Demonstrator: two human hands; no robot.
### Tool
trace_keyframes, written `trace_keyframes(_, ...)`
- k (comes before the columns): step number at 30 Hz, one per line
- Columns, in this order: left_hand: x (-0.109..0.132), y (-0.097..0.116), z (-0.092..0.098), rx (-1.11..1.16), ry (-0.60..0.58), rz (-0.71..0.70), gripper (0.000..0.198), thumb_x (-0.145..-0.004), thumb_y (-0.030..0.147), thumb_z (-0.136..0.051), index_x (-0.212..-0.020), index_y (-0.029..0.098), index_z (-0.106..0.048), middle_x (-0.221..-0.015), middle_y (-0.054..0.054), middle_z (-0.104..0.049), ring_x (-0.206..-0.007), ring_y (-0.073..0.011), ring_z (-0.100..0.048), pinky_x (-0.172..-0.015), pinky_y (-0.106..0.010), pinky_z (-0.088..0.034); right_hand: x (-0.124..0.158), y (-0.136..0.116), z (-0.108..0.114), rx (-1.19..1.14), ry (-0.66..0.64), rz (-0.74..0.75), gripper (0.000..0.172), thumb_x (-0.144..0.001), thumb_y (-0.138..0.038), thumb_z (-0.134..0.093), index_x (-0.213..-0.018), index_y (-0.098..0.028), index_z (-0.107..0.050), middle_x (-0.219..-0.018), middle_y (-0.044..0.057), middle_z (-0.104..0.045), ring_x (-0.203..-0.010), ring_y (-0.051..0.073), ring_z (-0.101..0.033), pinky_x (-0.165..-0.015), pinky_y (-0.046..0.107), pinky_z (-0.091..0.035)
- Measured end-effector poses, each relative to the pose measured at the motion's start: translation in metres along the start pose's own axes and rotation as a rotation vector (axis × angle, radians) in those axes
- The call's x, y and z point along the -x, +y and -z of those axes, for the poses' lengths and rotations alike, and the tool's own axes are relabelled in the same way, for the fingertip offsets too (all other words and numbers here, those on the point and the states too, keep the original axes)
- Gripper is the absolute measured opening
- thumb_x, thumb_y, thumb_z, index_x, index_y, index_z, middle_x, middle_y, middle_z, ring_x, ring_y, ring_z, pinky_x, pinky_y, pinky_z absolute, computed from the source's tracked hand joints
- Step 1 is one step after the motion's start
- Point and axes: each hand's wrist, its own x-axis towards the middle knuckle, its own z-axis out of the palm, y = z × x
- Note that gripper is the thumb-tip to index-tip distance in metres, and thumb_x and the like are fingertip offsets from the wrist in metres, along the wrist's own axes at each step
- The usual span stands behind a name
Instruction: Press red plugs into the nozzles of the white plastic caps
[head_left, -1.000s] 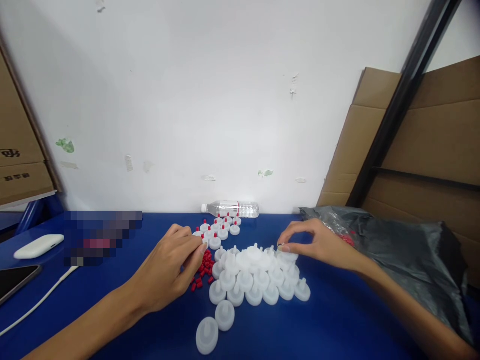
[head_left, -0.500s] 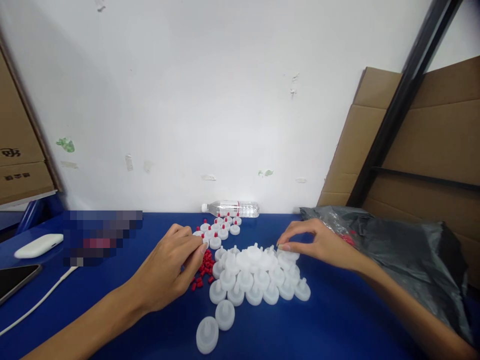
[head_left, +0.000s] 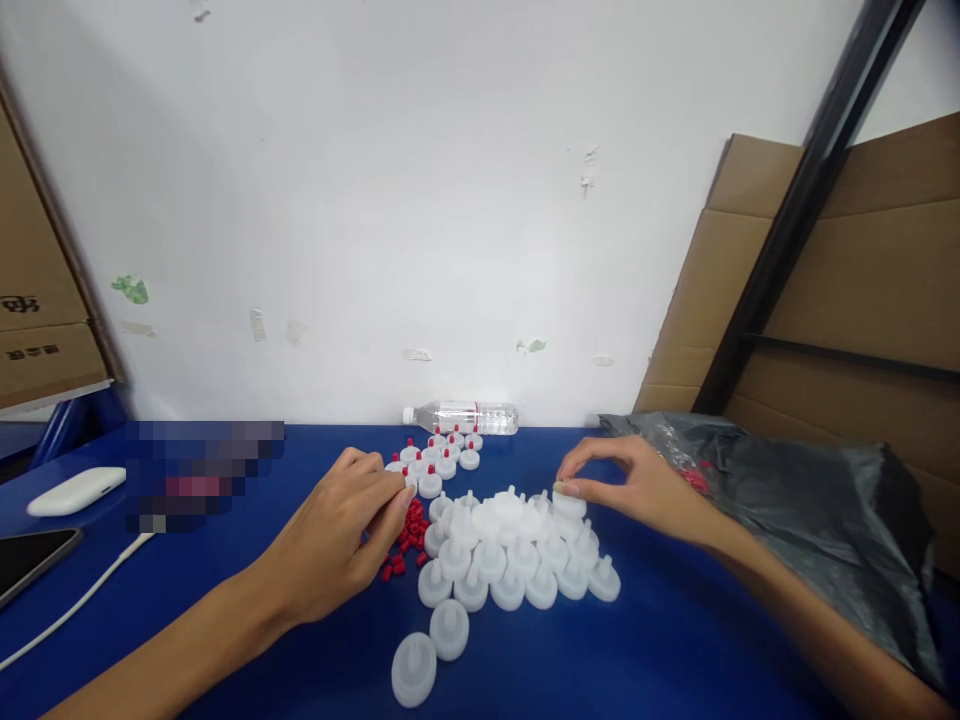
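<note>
A heap of white plastic discs with short stems (head_left: 510, 550) lies on the blue table (head_left: 660, 640). My right hand (head_left: 637, 485) pinches one white disc (head_left: 570, 503) at the heap's right top edge. My left hand (head_left: 337, 535) rests curled on the table left of the heap, its fingertips pressed together beside a pile of small red caps (head_left: 407, 535); what it holds is hidden. Behind lies a group of white discs with red caps fitted (head_left: 442, 455).
A clear water bottle (head_left: 461, 417) lies by the wall. A dark plastic bag (head_left: 810, 510) sits at right before cardboard boxes (head_left: 862, 300). At left are a white case (head_left: 75, 492), a phone (head_left: 30, 560) and a white cable (head_left: 75, 600).
My right hand has lifted slightly with the white disc between its fingers. My left hand has stayed in place.
</note>
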Motion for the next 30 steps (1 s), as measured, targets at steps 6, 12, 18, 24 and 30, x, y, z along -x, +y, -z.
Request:
trace_keyframes(6,-0.0021,0.0010,0.0004,-0.013,0.002,-0.009,0.031,-0.103,0.013,-0.038,-0.073,0.020,-0.041,-0.066,0.002,-0.047,-0.065,-0.0168,-0.039,-0.070,-0.036,-0.031,-0.0006,-0.0024,-0.0043,0.026,0.001,0.003,0.019,-0.087,-0.045,-0.074,-0.086,-0.026,-0.078,-0.092,0.002,-0.078,-0.087,0.022,-0.073,-0.082,0.037,-0.055)
trace_keyframes(12,-0.0010,0.0013,0.0005,-0.014,0.007,-0.008,0.032,-0.103,0.013,-0.037,-0.072,0.020,-0.041,-0.067,0.002,-0.047,-0.066,-0.0169,-0.039,-0.070,-0.036,-0.032,-0.0018,-0.0009,-0.0066,0.018,0.020,0.005,0.018,-0.087,-0.043,-0.075,-0.086,-0.026,-0.078,-0.091,0.002,-0.079,-0.086,0.022,-0.073,-0.082,0.036,-0.055)
trace_keyframes(18,-0.0014,0.0012,0.0000,-0.017,-0.006,-0.003,0.032,-0.103,0.014,-0.036,-0.072,0.019,-0.043,-0.067,0.001,-0.048,-0.066,-0.0165,-0.038,-0.070,-0.036,-0.032,-0.0028,0.0014,-0.0078,0.005,0.018,-0.013,0.019,-0.086,-0.044,-0.075,-0.084,-0.025,-0.078,-0.090,0.002,-0.079,-0.085,0.022,-0.073,-0.081,0.036,-0.055)
trace_keyframes(24,0.0000,0.0010,-0.0006,-0.019,-0.001,0.002,0.033,-0.103,0.015,-0.035,-0.072,0.020,-0.043,-0.067,0.001,-0.048,-0.066,-0.0167,-0.038,-0.070,-0.036,-0.032,-0.0030,0.0009,-0.0076,-0.010,0.013,-0.019,0.020,-0.087,-0.044,-0.074,-0.085,-0.024,-0.077,-0.090,0.003,-0.079,-0.085,0.023,-0.072,-0.080,0.037,-0.055)
trace_keyframes(30,-0.0007,0.0010,-0.0013,-0.009,-0.004,0.004,0.032,-0.103,0.013,-0.037,-0.072,0.021,-0.040,-0.067,0.001,-0.047,-0.066,-0.0173,-0.038,-0.070,-0.036,-0.031,-0.0031,0.0012,-0.0074,-0.012,0.015,-0.018,0.024,-0.086,-0.047,-0.074,-0.084,-0.023,-0.077,-0.090,0.005,-0.079,-0.085,0.024,-0.072,-0.081,0.039,-0.057)
